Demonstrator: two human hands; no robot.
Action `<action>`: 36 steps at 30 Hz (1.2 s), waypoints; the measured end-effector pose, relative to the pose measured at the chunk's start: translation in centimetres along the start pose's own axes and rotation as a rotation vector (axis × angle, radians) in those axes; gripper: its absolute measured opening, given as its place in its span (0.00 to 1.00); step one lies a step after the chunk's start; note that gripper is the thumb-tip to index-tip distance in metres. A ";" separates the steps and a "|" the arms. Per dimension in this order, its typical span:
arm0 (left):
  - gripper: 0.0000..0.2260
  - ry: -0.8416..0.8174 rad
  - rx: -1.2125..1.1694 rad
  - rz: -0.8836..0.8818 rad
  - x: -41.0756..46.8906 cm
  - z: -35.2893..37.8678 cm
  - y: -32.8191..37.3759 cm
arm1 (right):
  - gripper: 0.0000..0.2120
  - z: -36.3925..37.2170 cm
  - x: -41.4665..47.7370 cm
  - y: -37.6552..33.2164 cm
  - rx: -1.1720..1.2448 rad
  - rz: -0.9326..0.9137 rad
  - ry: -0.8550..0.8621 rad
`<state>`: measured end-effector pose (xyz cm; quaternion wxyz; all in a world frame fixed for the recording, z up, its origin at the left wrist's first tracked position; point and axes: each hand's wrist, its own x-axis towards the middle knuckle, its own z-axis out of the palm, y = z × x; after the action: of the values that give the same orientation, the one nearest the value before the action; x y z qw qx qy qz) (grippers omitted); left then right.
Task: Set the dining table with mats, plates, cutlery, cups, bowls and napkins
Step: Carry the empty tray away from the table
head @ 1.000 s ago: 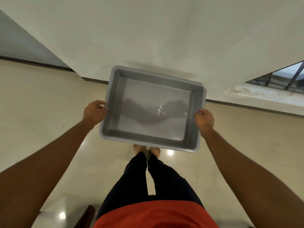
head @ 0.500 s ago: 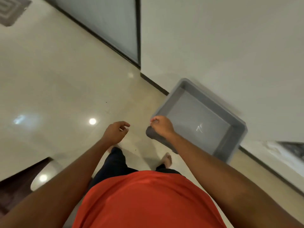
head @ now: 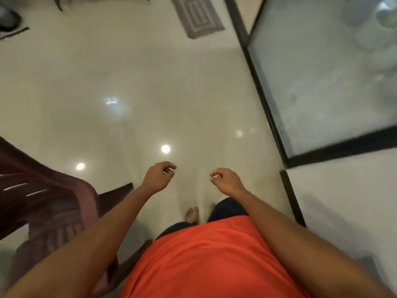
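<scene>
1. Though blurred by motion, shows left hand held out over glossy pale floor; grip loosely curled, fingertips near thumb, clamped on nothing.
2. Shows right hand level with it, near but apart; grip likewise loosely curled, holding nothing.
3. Tableware for the task: whereabouts cannot be told from this view.
4. Records dark maroon chair at lower left, partly under left forearm.
5. Records grey patterned rug at top edge, flat on floor, well apart from both hands.
6. Records frosted glass panel in black frame, upper right.
7. Notes orange shirt, dark trousers, one bare foot below the hands.
</scene>
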<state>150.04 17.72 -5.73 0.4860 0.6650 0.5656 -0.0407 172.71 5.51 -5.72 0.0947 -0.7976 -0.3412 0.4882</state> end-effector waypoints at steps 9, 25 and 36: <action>0.08 0.238 -0.153 -0.062 9.0 -14.8 -0.6 | 0.09 0.0 14.5 -22.5 -0.184 -0.315 -0.181; 0.13 0.844 -0.258 -0.327 16.0 -52.8 -8.4 | 0.08 14.1 26.7 -65.4 -0.700 -0.808 -0.597; 0.11 1.383 -0.392 -0.588 3.4 -63.8 -30.3 | 0.08 35.9 21.6 -86.3 -1.030 -1.098 -0.839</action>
<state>95.62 60.90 7.48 0.1004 0.2636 0.8904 0.3572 109.65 77.39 2.53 -0.1901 -0.2169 -0.8642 0.4123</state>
